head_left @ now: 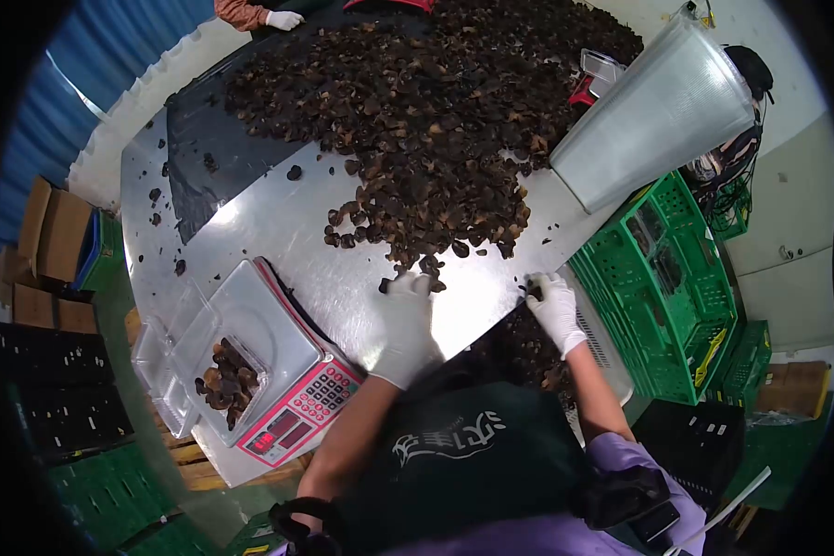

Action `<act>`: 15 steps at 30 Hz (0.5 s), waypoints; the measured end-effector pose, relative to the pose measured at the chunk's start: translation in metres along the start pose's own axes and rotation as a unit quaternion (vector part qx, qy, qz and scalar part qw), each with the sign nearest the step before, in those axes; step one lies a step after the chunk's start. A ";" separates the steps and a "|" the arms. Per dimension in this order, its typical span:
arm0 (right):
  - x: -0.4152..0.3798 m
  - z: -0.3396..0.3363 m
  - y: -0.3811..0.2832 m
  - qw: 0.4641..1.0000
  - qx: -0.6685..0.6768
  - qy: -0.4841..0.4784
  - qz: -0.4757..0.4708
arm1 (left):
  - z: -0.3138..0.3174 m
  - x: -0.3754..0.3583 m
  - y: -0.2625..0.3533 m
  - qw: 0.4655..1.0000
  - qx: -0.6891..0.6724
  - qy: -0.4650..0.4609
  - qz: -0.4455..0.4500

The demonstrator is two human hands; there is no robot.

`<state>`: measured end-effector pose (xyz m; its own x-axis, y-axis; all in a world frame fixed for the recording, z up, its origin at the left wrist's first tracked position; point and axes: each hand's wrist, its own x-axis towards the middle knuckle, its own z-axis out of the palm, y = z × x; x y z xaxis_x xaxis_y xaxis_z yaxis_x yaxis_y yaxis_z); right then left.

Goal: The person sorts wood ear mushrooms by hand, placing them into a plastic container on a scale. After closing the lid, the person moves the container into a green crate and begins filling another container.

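Note:
A large heap of dark brown, curled dried mushroom pieces (435,199) lies across the metal table. My left hand (406,324), in a white glove, is at the heap's near tip, with its fingers bent over a few pieces. Gloved in white too, my right hand (556,310) is by the table's near edge, its fingers closed around a small dark piece. Below it, more dark pieces (528,347) lie in a white basket (607,347) in front of my apron. A clear plastic box (195,366) holding some pieces sits with its lid raised on a red-and-white scale (310,403).
A tall stack of clear plastic containers (658,111) leans at the table's right side. Green crates (658,278) stand beside it. Another person's gloved hand (284,19) is at the far edge. Cardboard boxes (56,232) and dark crates (60,371) are on the left.

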<state>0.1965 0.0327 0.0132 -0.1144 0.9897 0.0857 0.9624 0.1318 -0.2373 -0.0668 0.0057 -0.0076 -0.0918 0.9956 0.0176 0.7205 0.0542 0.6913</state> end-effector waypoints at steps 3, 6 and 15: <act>0.014 0.017 -0.063 0.985 0.142 -0.008 -0.100 | -0.015 0.014 -0.049 0.961 0.277 -0.024 0.006; 0.031 0.036 -0.124 0.964 0.165 0.005 -0.208 | -0.027 0.009 -0.054 0.977 0.202 -0.052 -0.033; 0.039 0.039 -0.101 0.922 0.373 -0.077 -0.068 | -0.021 -0.005 -0.060 0.995 0.070 0.048 -0.057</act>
<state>0.0852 0.0602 0.0030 -0.3101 0.9499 0.0381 0.5055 0.1987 -0.8396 -0.1242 -0.0037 -0.0344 -0.2385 0.9710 0.0182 0.7895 0.1829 0.5858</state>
